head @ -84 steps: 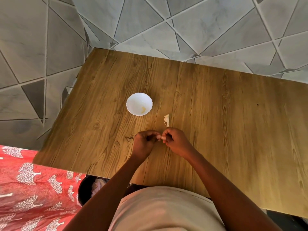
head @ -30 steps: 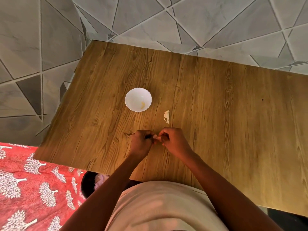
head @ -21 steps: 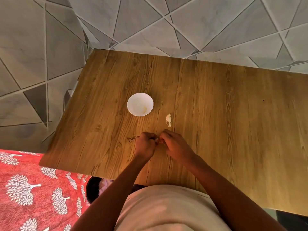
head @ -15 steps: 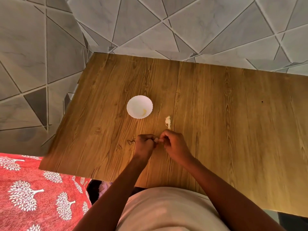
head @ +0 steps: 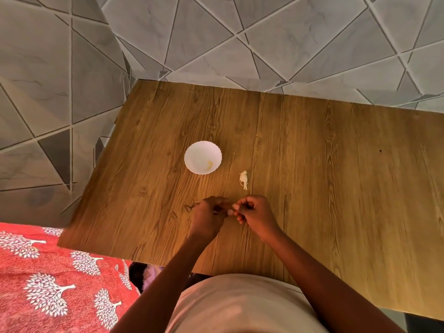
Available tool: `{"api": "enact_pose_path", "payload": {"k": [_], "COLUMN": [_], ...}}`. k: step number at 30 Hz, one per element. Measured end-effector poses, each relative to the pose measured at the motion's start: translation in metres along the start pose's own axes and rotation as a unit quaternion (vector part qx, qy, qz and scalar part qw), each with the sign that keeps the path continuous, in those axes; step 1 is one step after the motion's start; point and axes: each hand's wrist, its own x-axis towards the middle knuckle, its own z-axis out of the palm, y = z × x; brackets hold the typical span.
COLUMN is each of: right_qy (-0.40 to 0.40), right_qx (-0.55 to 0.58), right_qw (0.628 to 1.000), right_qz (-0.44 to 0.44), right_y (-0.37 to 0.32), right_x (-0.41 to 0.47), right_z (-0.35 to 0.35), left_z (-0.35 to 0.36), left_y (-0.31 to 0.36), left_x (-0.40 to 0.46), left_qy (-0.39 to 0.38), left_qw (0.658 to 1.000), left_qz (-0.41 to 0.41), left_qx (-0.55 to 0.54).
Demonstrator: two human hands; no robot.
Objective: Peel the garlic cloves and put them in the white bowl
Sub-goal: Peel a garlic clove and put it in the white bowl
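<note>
Head view: both hands meet low over the wood-grain table (head: 312,164), left hand (head: 207,216) and right hand (head: 255,213) pinching a small pale garlic clove (head: 231,211) between curled fingertips. Beyond sit a round white bowl (head: 192,162) and a scrap of papery garlic skin (head: 243,179).

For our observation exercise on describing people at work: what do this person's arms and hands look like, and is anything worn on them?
Both forearms are bare up to where they leave the picture; no sleeves or watch show. The left hand and right hand wear no gloves. Whether there are rings cannot be told. A pale, cream-coloured top covers the body between the arms.
</note>
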Motion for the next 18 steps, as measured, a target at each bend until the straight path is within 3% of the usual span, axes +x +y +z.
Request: {"api": "enact_pose_path", "payload": {"k": [3,7,14,18], "right_qy": [-0.023,-0.036,-0.036,-0.017], "right_qx": [-0.006,-0.001,0.002,-0.015], "right_qw": [1.000,0.999,0.999,0.999], "right_qz": [0.001,-0.002,-0.029,-0.045], "right_y": [-0.001,-0.001,-0.005,-0.005], "right_x": [0.000,0.002,0.001,0.003], "right_z": [0.001,-0.003,-0.003,-0.002], "left_z": [0.002,0.003,0.005,0.012], "left_y": [0.001,0.003,-0.001,-0.004], "left_x": [-0.002,-0.001,0.001,0.002], "left_qy": [0.004,0.024,0.026,0.032], "left_qw": [0.998,0.995,0.997,0.999], "left_qz": [0.040,0.019,0.064,0.019], "left_qx": [-0.041,-0.090,-0.018,-0.033]}}
